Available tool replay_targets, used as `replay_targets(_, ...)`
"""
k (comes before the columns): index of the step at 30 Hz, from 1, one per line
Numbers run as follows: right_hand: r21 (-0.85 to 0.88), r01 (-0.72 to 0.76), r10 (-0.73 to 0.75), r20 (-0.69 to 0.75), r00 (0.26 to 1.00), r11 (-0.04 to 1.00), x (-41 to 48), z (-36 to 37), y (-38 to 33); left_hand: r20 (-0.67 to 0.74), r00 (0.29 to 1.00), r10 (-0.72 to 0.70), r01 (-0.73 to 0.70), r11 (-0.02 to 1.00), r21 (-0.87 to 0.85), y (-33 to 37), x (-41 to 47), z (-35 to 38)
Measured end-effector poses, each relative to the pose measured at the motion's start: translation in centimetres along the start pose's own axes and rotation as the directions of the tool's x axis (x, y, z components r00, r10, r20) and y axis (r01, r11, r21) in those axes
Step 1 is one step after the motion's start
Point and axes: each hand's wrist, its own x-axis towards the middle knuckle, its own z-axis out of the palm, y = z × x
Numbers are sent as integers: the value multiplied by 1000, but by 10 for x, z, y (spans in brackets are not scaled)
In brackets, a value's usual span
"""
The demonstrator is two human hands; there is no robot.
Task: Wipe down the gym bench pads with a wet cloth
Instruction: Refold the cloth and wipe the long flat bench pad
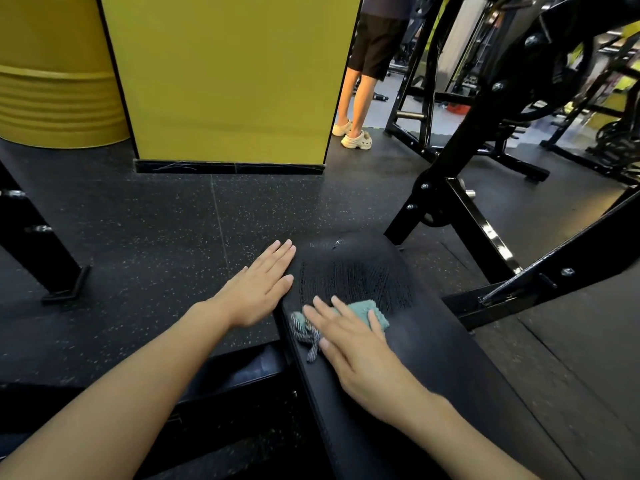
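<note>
Black bench pad (433,358) runs from the bottom middle up toward the centre, its far end rounded. Left hand (263,282) lies flat, fingers straight and together, palm down on the pad's left edge near the far end, gripping nothing. Right hand (349,337) is flat too, fingers straight and slightly spread, pressing the cloth (365,306) onto the pad, not curled round it. The cloth is teal and sits near the pad's left edge, partly under the fingers; its grey striped end spills over that edge. A wet streaked patch (356,275) lies on the pad just beyond the cloth, toward the far end. Speckled black floor (156,230) surrounds the bench. Yellow pillar (228,77) stands beyond. A person's legs (356,95) in light clogs stand right of the pillar. Black rack frame (460,168) rises right of the pad.
</note>
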Motion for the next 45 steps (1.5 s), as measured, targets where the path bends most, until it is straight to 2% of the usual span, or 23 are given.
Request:
replay_targets(7, -13, 22, -22, 18, 1000, 1000, -8, -6, 16, -1, 1000, -19, 19, 1000, 16, 1, 0, 2)
replay_targets(11, -21, -106, 104, -58, 993, 994, 25, -20, 45, 9, 1000, -28, 27, 999, 22, 4, -2, 1)
replay_targets(18, -32, -331, 322, -163, 932, 943, 74, -41, 85, 15, 998, -59, 59, 998, 13, 10, -5, -2)
replay_targets(22, -31, -327, 317, -176, 932, 945, 65, -34, 78, 19, 998, -65, 65, 998, 1, 13, -7, -3)
replay_targets(27, 4, -226, 225, -118, 967, 974, 10, -26, 63, 16, 998, -67, 67, 998, -6, 14, -9, -3)
replay_targets(32, -39, -217, 211, -113, 971, 976, -24, -20, 58, 2, 998, -58, 58, 998, -15, 12, -8, -2)
replay_targets(39, -10, -328, 319, -212, 924, 945, 33, -30, 83, 1, 999, -51, 51, 999, -9, 11, -7, -2)
replay_targets(45, -40, -428, 411, -214, 886, 903, 90, -44, 93, 9, 999, -44, 44, 999, -9, 10, -7, -3)
